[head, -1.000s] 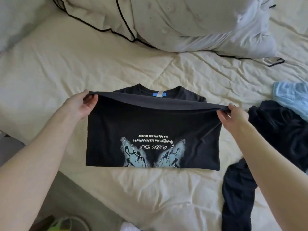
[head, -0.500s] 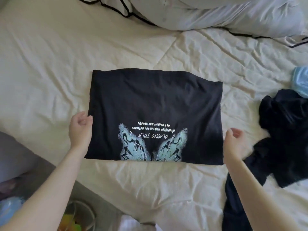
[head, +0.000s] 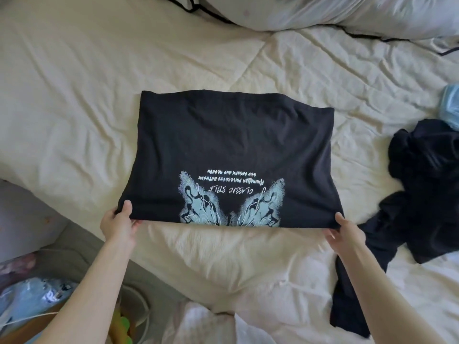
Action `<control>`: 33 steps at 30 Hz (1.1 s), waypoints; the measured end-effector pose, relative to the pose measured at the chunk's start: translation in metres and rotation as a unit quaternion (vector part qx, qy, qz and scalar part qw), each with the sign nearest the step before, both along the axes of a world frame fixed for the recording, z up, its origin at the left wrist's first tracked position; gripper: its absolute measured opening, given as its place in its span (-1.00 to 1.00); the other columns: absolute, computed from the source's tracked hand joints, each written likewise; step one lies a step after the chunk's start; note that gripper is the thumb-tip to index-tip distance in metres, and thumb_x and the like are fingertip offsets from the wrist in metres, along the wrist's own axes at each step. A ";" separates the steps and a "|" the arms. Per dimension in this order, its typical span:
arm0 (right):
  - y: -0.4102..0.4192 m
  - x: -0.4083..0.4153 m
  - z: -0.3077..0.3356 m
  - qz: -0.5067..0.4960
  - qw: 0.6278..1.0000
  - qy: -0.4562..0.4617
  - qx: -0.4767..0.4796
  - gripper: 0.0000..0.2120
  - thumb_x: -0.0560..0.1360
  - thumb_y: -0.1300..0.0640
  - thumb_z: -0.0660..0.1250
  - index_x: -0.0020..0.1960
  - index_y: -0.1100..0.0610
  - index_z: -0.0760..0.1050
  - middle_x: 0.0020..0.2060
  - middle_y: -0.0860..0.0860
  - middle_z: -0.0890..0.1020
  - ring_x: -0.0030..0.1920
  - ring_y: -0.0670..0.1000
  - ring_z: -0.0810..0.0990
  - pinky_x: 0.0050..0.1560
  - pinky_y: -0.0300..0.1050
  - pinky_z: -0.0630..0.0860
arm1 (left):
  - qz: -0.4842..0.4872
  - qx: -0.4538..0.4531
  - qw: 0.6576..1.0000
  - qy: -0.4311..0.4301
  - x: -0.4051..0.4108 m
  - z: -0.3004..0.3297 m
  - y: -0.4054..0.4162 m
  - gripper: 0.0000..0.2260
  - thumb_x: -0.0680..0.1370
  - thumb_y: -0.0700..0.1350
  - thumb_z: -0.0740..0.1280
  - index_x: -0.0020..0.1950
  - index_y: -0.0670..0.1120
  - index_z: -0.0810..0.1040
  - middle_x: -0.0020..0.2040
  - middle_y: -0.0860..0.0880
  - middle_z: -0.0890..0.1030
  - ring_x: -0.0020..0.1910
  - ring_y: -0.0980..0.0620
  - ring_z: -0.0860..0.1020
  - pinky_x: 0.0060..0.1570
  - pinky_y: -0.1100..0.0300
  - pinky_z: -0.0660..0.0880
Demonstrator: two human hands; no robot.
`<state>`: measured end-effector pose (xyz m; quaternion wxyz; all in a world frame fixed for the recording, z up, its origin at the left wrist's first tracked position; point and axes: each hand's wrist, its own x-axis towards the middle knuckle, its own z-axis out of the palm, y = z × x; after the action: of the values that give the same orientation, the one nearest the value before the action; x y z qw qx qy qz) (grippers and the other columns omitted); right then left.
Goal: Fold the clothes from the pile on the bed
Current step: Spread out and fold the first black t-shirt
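A black T-shirt [head: 231, 142] with a pale blue butterfly print lies folded into a rectangle on the cream bedspread [head: 74, 100]. Its near edge is raised off the bed. My left hand [head: 119, 223] pinches the near left corner, thumb on top of the cloth. At the near right corner, my right hand [head: 344, 232] pinches the fabric the same way. A pile of dark clothes [head: 422, 189] lies crumpled to the right, with one dark piece trailing toward the bed's near edge.
A light blue garment [head: 450, 105] peeks in at the right edge above the dark pile. White pillows with black piping [head: 323, 13] lie along the far side. Left of the bed, low down, sit a plastic bag [head: 32, 296] and floor clutter.
The top half of the shirt was laid down over the collar. Both hands then slid back to the near corners, took hold of them and lifted the near edge.
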<state>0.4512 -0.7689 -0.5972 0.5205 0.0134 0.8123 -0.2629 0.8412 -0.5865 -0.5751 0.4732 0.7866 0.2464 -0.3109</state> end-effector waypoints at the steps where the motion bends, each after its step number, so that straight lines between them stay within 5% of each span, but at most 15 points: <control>1: 0.000 0.004 0.001 0.007 1.000 0.017 -0.002 -0.86 0.51 0.28 0.34 -0.16 0.16 0.40 0.07 0.11 0.56 0.13 0.16 0.55 0.05 0.00 0.52 | 0.010 -0.001 1.000 0.007 -0.001 0.000 -0.001 -0.87 0.59 -0.18 0.29 0.10 -0.18 0.45 0.05 -0.15 0.56 0.04 -0.13 0.55 0.08 0.02 0.52; 4: 0.007 0.019 0.006 0.115 0.981 0.156 0.003 -0.87 0.52 0.21 0.32 0.04 0.23 0.51 0.15 0.15 0.56 0.12 0.15 0.54 0.11 -0.03 0.49 | 0.070 -0.051 0.993 0.078 -0.007 -0.001 -0.002 -0.84 0.58 -0.15 0.30 0.13 -0.15 0.45 0.07 -0.11 0.56 0.03 -0.07 0.55 0.06 0.06 0.51; 8: 0.028 0.038 0.017 0.438 0.800 0.391 -0.122 -0.64 0.53 0.17 0.28 0.30 0.25 0.41 0.26 0.23 0.45 0.27 0.27 0.38 0.20 0.16 0.33 | 0.092 -0.088 0.980 0.156 -0.008 0.000 0.004 -0.68 0.55 -0.02 0.32 0.22 -0.15 0.40 0.15 -0.09 0.51 0.12 0.00 0.49 0.09 0.12 0.46; 11: 0.056 0.064 0.019 0.598 0.648 0.381 -0.279 -0.66 0.46 0.26 0.37 0.22 0.27 0.51 0.23 0.22 0.52 0.25 0.26 0.46 0.23 0.19 0.37 | 0.073 -0.066 0.984 0.146 -0.011 0.004 0.010 -0.72 0.57 -0.05 0.31 0.21 -0.15 0.41 0.16 -0.08 0.51 0.17 0.02 0.48 0.10 0.16 0.44; 14: 0.082 0.096 0.013 0.731 0.527 0.306 -0.307 -0.62 0.44 0.22 0.41 0.26 0.18 0.53 0.29 0.19 0.50 0.33 0.24 0.43 0.30 0.30 0.31 | 0.070 -0.084 0.990 0.090 -0.021 0.015 0.006 -0.82 0.60 -0.14 0.26 0.17 -0.17 0.42 0.15 -0.12 0.51 0.17 -0.03 0.49 0.20 0.11 0.44; 18: 0.092 0.113 -0.004 0.844 0.449 0.211 -0.205 -0.50 0.60 -0.01 0.15 0.51 0.02 0.16 0.54 0.08 0.04 0.54 0.14 -0.05 0.46 0.24 -0.09 | 0.013 -0.096 0.995 -0.020 -0.042 0.039 -0.013 -0.91 0.62 -0.19 0.20 -0.06 -0.11 0.46 -0.03 -0.08 0.56 0.03 -0.04 0.56 0.20 0.05 0.48; 20: 0.088 0.116 -0.010 0.853 0.460 0.181 -0.169 -0.51 0.63 -0.04 0.06 0.53 -0.02 0.08 0.55 0.02 -0.09 0.54 0.08 -0.17 0.46 0.19 -0.19 | -0.025 -0.100 0.991 -0.082 -0.052 0.051 -0.025 -0.88 0.62 -0.19 0.20 -0.13 -0.10 0.39 -0.07 -0.07 0.53 -0.05 -0.03 0.55 0.10 0.07 0.51; 22: 0.079 0.118 -0.001 0.825 0.532 0.105 -0.160 -0.58 0.64 0.00 0.04 0.49 0.00 0.22 0.55 0.02 0.01 0.54 0.05 -0.10 0.47 0.14 -0.13 | -0.094 -0.085 0.979 -0.162 -0.067 0.060 -0.040 -0.88 0.61 -0.16 0.21 -0.11 -0.11 0.32 -0.10 -0.04 0.48 -0.08 0.01 0.49 0.00 0.12 0.48; 25: 0.060 0.107 0.023 0.653 0.744 -0.044 -0.136 -0.66 0.63 0.01 0.10 0.27 0.14 0.50 0.32 0.11 0.49 0.36 0.07 0.38 0.32 -0.04 0.27 | -0.246 -0.068 0.922 -0.290 -0.102 0.077 -0.078 -0.85 0.60 -0.15 0.24 -0.10 -0.11 0.29 -0.20 0.06 0.41 -0.23 0.11 0.42 -0.12 0.25 0.36; 27: 0.047 0.084 0.038 0.476 0.861 -0.126 -0.129 -0.73 0.61 -0.02 0.15 0.10 0.09 0.56 0.08 0.01 0.62 0.18 0.00 0.52 0.21 -0.06 0.42 | -0.322 -0.113 0.880 -0.329 -0.138 0.088 -0.107 -0.84 0.58 -0.16 0.27 -0.11 -0.09 0.30 -0.23 0.13 0.43 -0.31 0.23 0.43 -0.22 0.33 0.35; 30: 0.031 0.037 0.044 0.282 0.930 -0.189 -0.139 -0.74 0.63 -0.07 0.09 0.10 0.01 0.50 0.05 -0.06 0.60 0.15 -0.04 0.53 0.13 -0.06 0.49 | -0.480 -0.184 0.792 -0.329 -0.205 0.090 -0.137 -0.85 0.57 -0.16 0.29 -0.11 0.01 0.33 -0.15 0.08 0.59 -0.25 0.25 0.52 -0.27 0.39 0.40; 33: 0.020 0.000 0.038 0.171 0.955 -0.199 -0.139 -0.65 0.63 -0.12 0.06 0.18 0.08 0.46 0.07 0.01 0.59 0.12 0.00 0.55 0.04 -0.06 0.51 | -0.684 -0.144 0.661 -0.274 -0.258 0.065 -0.140 -0.79 0.60 -0.12 0.24 0.22 -0.12 0.41 0.30 -0.06 0.51 0.19 0.03 0.51 0.07 0.24 0.40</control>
<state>0.4511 -0.7493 -0.5593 0.7051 -0.1462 0.6381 -0.2725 0.5831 -0.7261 -0.5096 0.2805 0.7055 -0.5493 -0.3489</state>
